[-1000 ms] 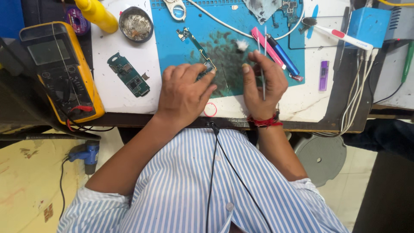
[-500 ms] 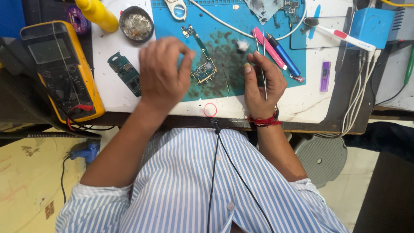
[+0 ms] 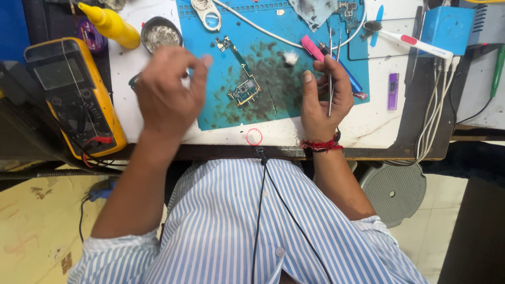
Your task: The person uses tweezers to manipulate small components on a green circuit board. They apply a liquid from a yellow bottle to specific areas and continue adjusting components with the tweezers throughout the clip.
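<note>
Right hand grips tweezers; left hand hovers empty, fingers loosely curled (blurred), beside the circuit board on the mat.

Blue-and-white vertically striped button-up shirt, sleeves rolled up above the elbows, small white buttons down the front. Left hand is bare, right hand has a red thread band tied around the wrist.

The right hand holds thin, shiny metal tweezers. Just left of them lie a matt blue rubbery mat, stained dark, and a small green circuit board.
</note>
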